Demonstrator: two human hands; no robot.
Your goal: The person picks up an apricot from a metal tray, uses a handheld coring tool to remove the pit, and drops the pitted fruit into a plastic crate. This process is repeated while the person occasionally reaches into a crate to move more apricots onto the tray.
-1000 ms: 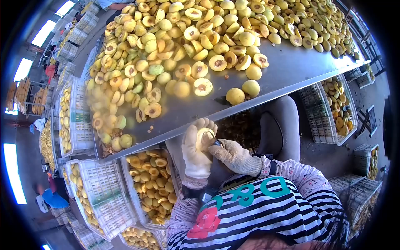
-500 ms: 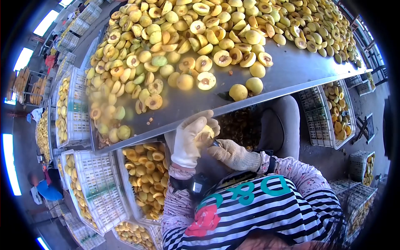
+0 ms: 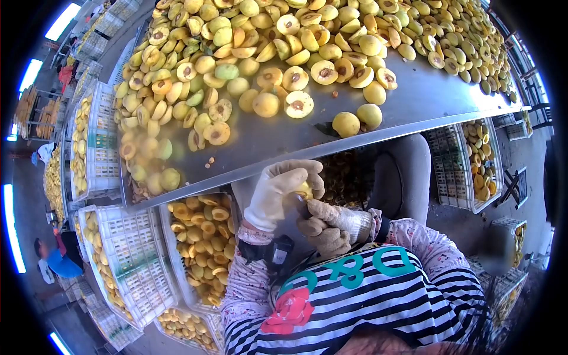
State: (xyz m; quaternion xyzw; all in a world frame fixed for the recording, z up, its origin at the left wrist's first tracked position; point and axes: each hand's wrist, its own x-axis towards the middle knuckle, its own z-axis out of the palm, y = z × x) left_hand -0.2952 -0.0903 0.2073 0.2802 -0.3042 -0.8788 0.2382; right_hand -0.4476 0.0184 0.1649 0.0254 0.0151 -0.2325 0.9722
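Note:
My left hand [image 3: 283, 192], in a pale glove, is closed round a yellow fruit piece [image 3: 305, 190] just below the metal table's front edge. Close against it on the right, my gloved right hand [image 3: 331, 225] has its fingers bent, its fingertips near the fruit. What it grips is too small to make out. Above both hands, halved and whole yellow fruits [image 3: 266, 105] lie heaped on the metal table [image 3: 414, 94]. A cut half [image 3: 298, 104] with a brown centre faces up near the edge.
A crate of fruit halves [image 3: 204, 248] stands left of my lap, beside more white crates [image 3: 139, 260]. Another filled crate [image 3: 467, 165] is at the right. A person in blue [image 3: 62, 262] is at the far left. Dark pieces lie below the table edge.
The fingers of my right hand have spread apart somewhat and curled lower, beside my left hand. My left hand has turned slightly, still round the fruit. The view has shifted a little.

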